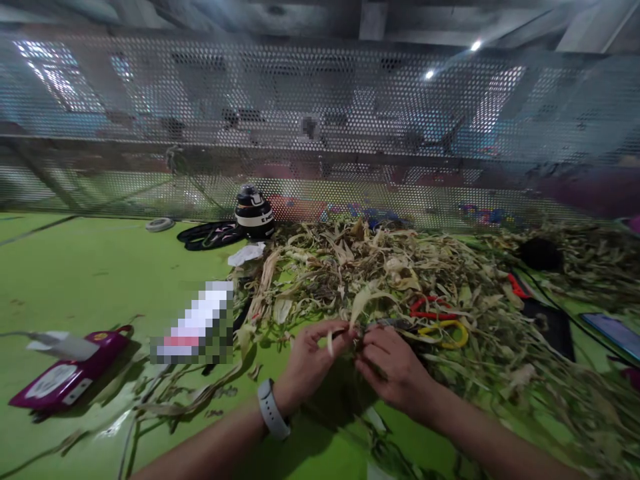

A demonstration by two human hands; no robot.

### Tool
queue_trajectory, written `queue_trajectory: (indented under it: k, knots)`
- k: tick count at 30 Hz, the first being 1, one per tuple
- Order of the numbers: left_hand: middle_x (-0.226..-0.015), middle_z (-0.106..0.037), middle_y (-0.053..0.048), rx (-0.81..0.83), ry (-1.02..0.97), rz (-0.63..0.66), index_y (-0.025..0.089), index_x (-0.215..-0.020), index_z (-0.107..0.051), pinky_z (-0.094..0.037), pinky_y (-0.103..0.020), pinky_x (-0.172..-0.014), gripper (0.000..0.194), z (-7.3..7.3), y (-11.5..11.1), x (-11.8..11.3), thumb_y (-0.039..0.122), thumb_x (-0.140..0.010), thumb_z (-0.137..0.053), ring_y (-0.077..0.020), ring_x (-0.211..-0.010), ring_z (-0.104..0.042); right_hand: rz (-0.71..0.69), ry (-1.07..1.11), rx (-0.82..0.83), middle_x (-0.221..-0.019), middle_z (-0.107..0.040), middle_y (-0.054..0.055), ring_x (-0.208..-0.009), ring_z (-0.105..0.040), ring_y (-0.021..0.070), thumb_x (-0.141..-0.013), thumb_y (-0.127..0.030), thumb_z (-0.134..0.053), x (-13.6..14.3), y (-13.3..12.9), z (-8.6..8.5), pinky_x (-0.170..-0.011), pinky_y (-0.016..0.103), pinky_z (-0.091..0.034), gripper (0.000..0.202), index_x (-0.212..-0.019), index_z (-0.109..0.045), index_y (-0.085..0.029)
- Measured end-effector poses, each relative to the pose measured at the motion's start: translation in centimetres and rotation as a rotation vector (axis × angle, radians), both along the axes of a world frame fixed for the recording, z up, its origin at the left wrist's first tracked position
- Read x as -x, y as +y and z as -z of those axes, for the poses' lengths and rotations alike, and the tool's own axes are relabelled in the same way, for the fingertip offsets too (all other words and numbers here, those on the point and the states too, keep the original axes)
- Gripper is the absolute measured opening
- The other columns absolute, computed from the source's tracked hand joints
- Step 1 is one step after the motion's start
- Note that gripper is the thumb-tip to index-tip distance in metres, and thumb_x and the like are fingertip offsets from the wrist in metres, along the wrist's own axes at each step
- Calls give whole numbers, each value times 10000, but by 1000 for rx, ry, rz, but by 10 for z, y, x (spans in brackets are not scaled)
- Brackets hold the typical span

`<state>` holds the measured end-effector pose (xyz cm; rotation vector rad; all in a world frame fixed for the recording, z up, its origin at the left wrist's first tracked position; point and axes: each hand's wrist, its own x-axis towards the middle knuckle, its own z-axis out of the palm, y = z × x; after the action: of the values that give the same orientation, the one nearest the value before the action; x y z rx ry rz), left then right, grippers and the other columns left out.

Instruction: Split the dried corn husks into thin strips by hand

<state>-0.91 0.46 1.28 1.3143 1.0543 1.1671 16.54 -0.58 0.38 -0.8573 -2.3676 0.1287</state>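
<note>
A big heap of dried, pale green and tan plant strips (400,280) covers the green table (90,273) from the middle to the right. My left hand (313,360), with a white watch on its wrist, pinches a thin strip at the heap's near edge. My right hand (395,367) sits close beside it, fingers closed on the same strip. Just beyond my right hand lie scissors with a yellow handle (447,333) and scissors with a red handle (430,308), half buried in the strips.
A magenta power bank (70,373) with a white cable lies at the left. A black-and-white helmet-like object (254,212) and a tape roll (159,224) stand at the back by a perforated metal screen (320,120). A phone (615,333) lies at the right.
</note>
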Motion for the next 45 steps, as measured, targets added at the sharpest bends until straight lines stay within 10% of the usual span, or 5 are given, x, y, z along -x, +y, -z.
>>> queue_trajectory:
  k: [9, 33, 40, 45]
  knots:
    - [-827, -720, -81, 111, -121, -29, 160, -856, -724, -492, -286, -713, 272, 3, 2, 5, 359, -671, -711, -207, -786, -634, 75, 24, -41, -1099, -548, 103, -1055, -495, 245, -836, -149, -495, 1, -5, -6, -919, 460, -409, 89, -878, -548, -208]
    - [-813, -714, -32, 307, -315, 211, 173, -832, -729, -471, -268, -758, 269, 11, 6, 2, 292, -599, -791, -138, -743, -607, 223, 245, 154, -730, -577, 18, -690, -559, 146, -885, -225, -496, -5, 4, 2, -631, 261, -450, 89, -809, -527, -190]
    - [-719, -662, -18, 374, -334, 167, 141, -844, -695, -434, -207, -614, 338, 7, 13, 7, 338, -587, -794, -89, -612, -557, 107, -11, -277, -1104, -581, 92, -1109, -484, 234, -798, -116, -535, -6, 4, -2, -978, 443, -352, 308, -1096, -535, -195]
    - [-663, -642, -17, 323, -246, 199, 126, -734, -694, -395, -206, -575, 284, 9, 11, 5, 347, -584, -788, -92, -587, -522, -1, -50, -375, -916, -628, 34, -921, -548, 174, -802, -104, -534, -6, 1, -5, -945, 393, -355, 264, -1025, -598, -230]
